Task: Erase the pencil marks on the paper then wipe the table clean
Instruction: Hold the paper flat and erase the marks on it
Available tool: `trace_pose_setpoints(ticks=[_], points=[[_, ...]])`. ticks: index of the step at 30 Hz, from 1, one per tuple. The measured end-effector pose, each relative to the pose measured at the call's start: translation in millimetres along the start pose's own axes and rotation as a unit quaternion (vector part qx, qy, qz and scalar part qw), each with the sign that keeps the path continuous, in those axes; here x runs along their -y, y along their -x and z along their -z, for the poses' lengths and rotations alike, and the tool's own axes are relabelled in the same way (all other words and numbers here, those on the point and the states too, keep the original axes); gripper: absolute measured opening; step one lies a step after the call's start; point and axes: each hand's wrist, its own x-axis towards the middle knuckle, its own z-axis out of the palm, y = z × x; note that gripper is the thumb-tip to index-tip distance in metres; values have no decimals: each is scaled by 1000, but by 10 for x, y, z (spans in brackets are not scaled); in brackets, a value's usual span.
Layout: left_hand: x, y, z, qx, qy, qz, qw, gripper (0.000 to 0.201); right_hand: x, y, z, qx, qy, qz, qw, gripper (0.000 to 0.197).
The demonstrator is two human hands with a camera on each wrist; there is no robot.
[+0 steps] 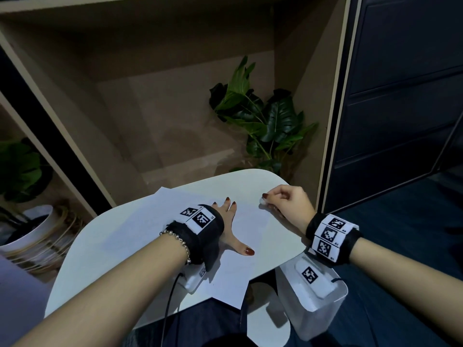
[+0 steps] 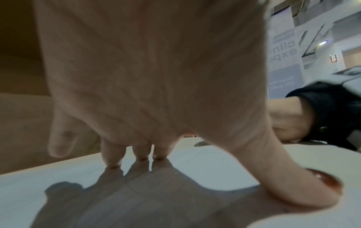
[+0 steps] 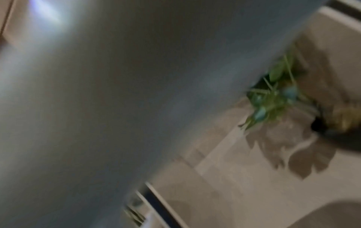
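A white sheet of paper (image 1: 160,221) lies on the small white table (image 1: 82,249), its near corner hanging over the front edge. My left hand (image 1: 229,221) lies flat on the sheet, fingers spread and thumb out, pressing it down. In the left wrist view the left hand's fingertips (image 2: 112,162) and thumb touch the paper (image 2: 205,166), where faint grey marks show. My right hand (image 1: 283,201) hovers at the paper's right edge and pinches a small white eraser (image 1: 263,201) between thumb and forefinger. The right wrist view is blurred and shows no fingers.
A leafy green plant (image 1: 263,121) stands behind the table's far corner. A white pot (image 1: 27,229) with straw sits on the floor at left. A dark blue cabinet (image 1: 400,96) rises on the right. The table's right edge lies just under my right wrist.
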Motion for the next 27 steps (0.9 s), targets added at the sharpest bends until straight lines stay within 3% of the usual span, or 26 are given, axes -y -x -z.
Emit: trace_pose_setpoints(ticks=[6,11,16,18,21,24,27], points=[[8,14,-32,-6,-6,-6,1000,129,-42,20,27,65,167,18,984,8],[-38,61,43,10,-11,-10,1000,123,-104,46,-60,84,342,96,931,8],[-43,62,70,20,-16,-11,1000,122,-71,15,-45,8,322,106,941,6],[-45,54,70,22,-13,-10,1000,122,-59,39,-55,52,302,105,946,6],[-50,52,67,18,-13,-10,1000,122,-89,71,-79,124,333,112,928,6],[-43,40,45,15,-18,-9,1000,123,-98,1,-53,57,368,128,919,6],[-28,22,41,17,-24,-6,1000,125,-90,-9,-49,40,324,114,938,7]])
